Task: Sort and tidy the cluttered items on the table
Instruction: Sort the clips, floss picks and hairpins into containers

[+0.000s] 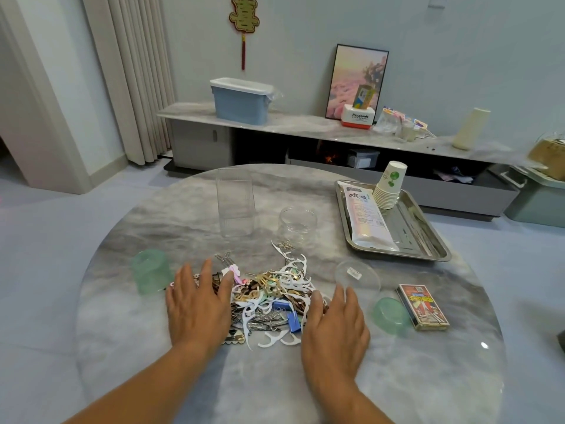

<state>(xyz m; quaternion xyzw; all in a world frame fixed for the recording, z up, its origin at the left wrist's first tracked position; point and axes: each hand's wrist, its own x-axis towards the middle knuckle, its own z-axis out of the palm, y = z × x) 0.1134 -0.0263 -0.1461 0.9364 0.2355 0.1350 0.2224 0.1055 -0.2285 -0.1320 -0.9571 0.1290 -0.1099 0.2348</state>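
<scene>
Green cup (151,274) lies toward the left edge of the surface (128,325), empty. Left hand (198,304) and right hand (334,322) rest flat against either side of the mixed pile (269,298), fingers straight, gripping nothing. Clear containers (235,201) behind the pile hold nothing visible. Steel tray (428,249) occupies the right rear edge. Judgement: sorting has barely begun; the whole pile remains to be separated.

Pile (269,298) edges hidden under both hands; cardboard box (550,154) cut by right edge.
</scene>
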